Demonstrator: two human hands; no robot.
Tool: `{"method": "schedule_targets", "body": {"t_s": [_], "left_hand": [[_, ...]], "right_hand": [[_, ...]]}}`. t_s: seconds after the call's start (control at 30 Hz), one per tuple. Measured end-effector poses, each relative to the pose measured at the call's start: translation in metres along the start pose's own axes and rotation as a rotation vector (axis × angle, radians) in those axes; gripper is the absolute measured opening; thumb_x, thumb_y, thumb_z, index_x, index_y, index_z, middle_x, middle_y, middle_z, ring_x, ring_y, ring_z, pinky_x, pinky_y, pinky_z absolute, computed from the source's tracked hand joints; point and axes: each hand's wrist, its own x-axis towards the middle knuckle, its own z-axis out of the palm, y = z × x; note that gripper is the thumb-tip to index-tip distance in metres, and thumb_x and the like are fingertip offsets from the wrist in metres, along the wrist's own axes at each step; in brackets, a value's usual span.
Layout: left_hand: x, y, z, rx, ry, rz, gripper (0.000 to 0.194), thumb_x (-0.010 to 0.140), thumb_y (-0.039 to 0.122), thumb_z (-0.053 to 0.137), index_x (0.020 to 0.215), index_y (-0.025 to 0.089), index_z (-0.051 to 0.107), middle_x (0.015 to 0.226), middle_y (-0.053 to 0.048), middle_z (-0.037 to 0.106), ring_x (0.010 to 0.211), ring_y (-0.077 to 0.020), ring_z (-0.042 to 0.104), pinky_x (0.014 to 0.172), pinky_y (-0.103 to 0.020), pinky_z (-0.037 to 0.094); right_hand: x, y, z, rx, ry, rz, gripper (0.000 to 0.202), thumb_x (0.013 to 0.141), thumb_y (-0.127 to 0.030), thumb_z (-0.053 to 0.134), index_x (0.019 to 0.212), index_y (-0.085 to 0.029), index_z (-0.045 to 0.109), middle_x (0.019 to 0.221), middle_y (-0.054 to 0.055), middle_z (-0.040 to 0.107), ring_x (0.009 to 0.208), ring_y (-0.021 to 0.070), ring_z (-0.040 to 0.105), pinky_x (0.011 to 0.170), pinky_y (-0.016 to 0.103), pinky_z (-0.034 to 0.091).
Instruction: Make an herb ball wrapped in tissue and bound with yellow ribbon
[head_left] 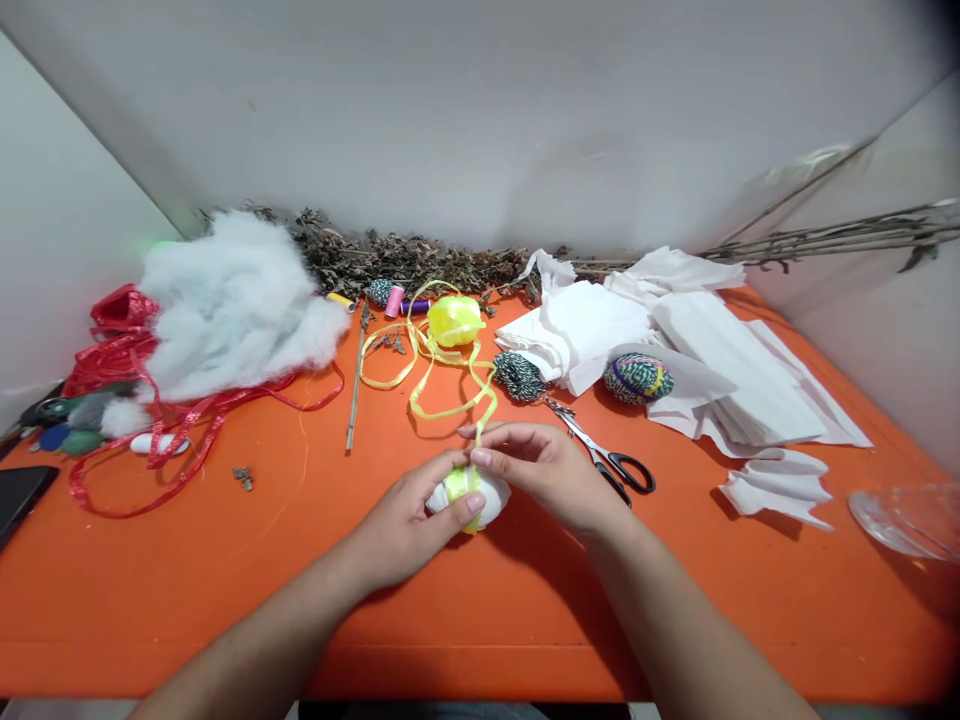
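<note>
A white rounded bundle (493, 499) with yellow ribbon wrapped round its middle is held low over the orange table. My left hand (420, 505) grips it from the left, thumb across the ribbon in front. Between the thumb and fingers of my right hand (536, 468), above the bundle, is the yellow ribbon (486, 405). The strip loops back to a yellow ribbon roll (454, 320) behind my hands. Black-handled scissors (600, 452) lie just beyond my right hand.
White fluffy stuffing (236, 310) and red ribbon (202, 440) lie left. White paper sheets (742, 370), a wrapped yarn egg (638, 378) and a clear plastic cup (911, 520) are right. Dried stems (390, 258) line the back; a thin stick (355, 390) lies left of the roll.
</note>
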Motion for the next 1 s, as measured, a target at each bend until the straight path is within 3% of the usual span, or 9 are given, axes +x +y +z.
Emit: {"method": "schedule_targets", "body": {"t_s": [0.13,0.27,0.43,0.57,0.8,0.9,1.0], "left_hand": [[0.0011,0.0045,-0.0005,0.151,0.007,0.107,0.034,0.095,0.046,0.053,0.115,0.021,0.065,0.104,-0.005,0.064,0.09,-0.0186,0.058,0.078,-0.028,0.045],[0.0018,0.0085,-0.0012,0.193,0.025,0.159,0.036,0.099,0.043,0.045,0.109,0.019,0.07,0.094,-0.004,0.065,0.087,-0.019,0.059,0.08,-0.028,0.045],[0.0017,0.0073,-0.0028,0.14,0.1,0.148,0.037,0.099,0.042,0.045,0.114,0.02,0.071,0.096,-0.005,0.07,0.086,-0.0197,0.06,0.079,-0.028,0.045],[0.0014,0.0054,-0.0028,0.113,0.142,0.149,0.038,0.099,0.043,0.046,0.115,0.02,0.071,0.102,-0.007,0.071,0.091,-0.0213,0.062,0.082,-0.029,0.046],[0.0003,0.0092,-0.0017,0.191,0.095,0.143,0.037,0.098,0.044,0.046,0.103,0.017,0.072,0.095,-0.006,0.07,0.088,-0.0208,0.061,0.082,-0.029,0.046],[-0.0004,0.0102,-0.0008,0.196,0.041,0.093,0.037,0.096,0.047,0.049,0.1,0.017,0.07,0.094,-0.005,0.069,0.085,-0.0197,0.06,0.079,-0.029,0.046],[-0.0014,0.0078,0.0004,0.151,0.029,0.017,0.037,0.092,0.049,0.055,0.108,0.018,0.065,0.093,-0.004,0.067,0.08,-0.0182,0.06,0.074,-0.028,0.047]], "right_hand": [[-0.0006,0.0019,-0.0006,-0.103,0.059,-0.075,0.026,0.067,-0.042,0.085,0.073,-0.02,0.072,0.084,0.002,0.068,0.081,0.0169,0.06,0.074,0.03,0.047],[-0.0021,0.0012,0.0024,-0.194,0.059,-0.107,0.028,0.071,-0.042,0.083,0.074,-0.019,0.068,0.077,0.001,0.065,0.073,0.0146,0.057,0.068,0.027,0.045],[-0.0019,-0.0014,0.004,-0.011,0.012,-0.007,0.034,0.066,-0.046,0.086,0.072,-0.019,0.066,0.066,-0.002,0.061,0.059,0.0115,0.052,0.055,0.025,0.041],[-0.0006,-0.0035,0.0033,0.033,0.011,0.018,0.034,0.064,-0.044,0.088,0.07,-0.018,0.067,0.067,-0.001,0.062,0.06,0.0108,0.052,0.057,0.025,0.042],[-0.0006,-0.0039,0.0027,0.043,-0.017,0.038,0.032,0.068,-0.046,0.085,0.08,-0.018,0.074,0.08,0.002,0.068,0.073,0.0138,0.058,0.067,0.028,0.044],[-0.0026,-0.0043,0.002,0.046,0.008,0.033,0.031,0.066,-0.044,0.086,0.075,-0.018,0.073,0.074,0.001,0.066,0.068,0.0129,0.057,0.064,0.027,0.043],[-0.0043,-0.0044,0.0015,0.036,0.017,0.043,0.032,0.064,-0.043,0.087,0.075,-0.018,0.072,0.071,0.0,0.065,0.063,0.0122,0.056,0.06,0.027,0.042]]}}
